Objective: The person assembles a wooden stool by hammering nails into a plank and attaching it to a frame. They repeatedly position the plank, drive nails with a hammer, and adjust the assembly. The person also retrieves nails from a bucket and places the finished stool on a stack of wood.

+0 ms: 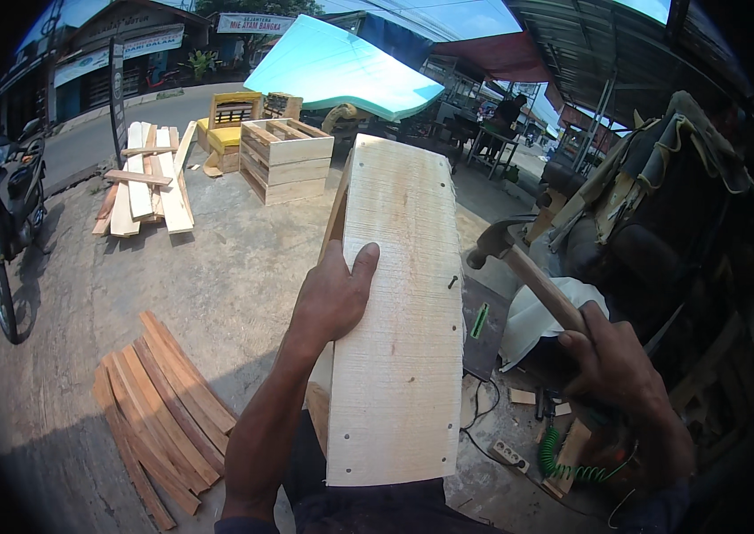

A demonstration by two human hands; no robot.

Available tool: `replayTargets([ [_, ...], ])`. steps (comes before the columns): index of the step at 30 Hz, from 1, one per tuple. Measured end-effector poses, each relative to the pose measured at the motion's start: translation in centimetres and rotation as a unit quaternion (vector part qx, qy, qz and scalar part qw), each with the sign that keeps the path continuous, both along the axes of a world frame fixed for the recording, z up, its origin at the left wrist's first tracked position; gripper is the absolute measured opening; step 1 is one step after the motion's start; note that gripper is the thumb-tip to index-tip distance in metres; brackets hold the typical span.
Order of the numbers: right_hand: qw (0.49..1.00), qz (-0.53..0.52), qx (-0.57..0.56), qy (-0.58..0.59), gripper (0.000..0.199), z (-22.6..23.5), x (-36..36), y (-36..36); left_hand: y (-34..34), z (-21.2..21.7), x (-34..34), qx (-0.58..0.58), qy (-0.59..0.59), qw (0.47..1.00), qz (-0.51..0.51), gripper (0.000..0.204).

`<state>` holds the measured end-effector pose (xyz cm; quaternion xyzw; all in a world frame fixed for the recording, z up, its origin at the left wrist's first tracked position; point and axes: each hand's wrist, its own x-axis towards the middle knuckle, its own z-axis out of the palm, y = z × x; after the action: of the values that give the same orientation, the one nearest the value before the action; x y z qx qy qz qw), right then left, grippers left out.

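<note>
A long pale wooden board [399, 356], the face of a box-like wooden frame, stands tilted in front of me. My left hand [337, 289] grips its left edge, thumb lying on the face. Near the board's right edge a nail [451, 282] sticks partly out, while several other nail heads sit in the wood. My right hand [612, 360] is wrapped round the wooden handle of a claw hammer [532, 276]. The hammer's head hangs to the right of the board, apart from the nail. What lies behind the board is hidden.
Thin wooden strips [163, 409] lie on the ground at left. Farther off are stacked planks [150, 178], a slatted wooden crate [288, 160] and a parked motorcycle [8, 214]. A power strip [510, 455] and a green coiled hose [564, 463] lie at lower right.
</note>
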<state>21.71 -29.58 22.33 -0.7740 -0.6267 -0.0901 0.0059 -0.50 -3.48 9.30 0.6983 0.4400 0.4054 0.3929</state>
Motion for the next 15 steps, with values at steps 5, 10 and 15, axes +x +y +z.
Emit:
replayTargets([
  [5, 0.663, 0.142, 0.593, 0.434, 0.038, 1.7, -1.5, 0.1, -0.3, -0.8, -0.2, -0.023, -0.006, 0.999, -0.035, 0.068],
  [10, 0.983, -0.065, 0.004, 0.174, 0.038, -2.8, -1.5, 0.0, 0.4, -0.8, 0.6, -0.011, 0.013, 1.0, -0.014, 0.07],
  [15, 0.634, 0.185, 0.567, 0.491, 0.034, 1.8, -0.9, 0.3, 1.0, -0.8, 0.0, -0.026, 0.01, 0.999, -0.023, 0.069],
])
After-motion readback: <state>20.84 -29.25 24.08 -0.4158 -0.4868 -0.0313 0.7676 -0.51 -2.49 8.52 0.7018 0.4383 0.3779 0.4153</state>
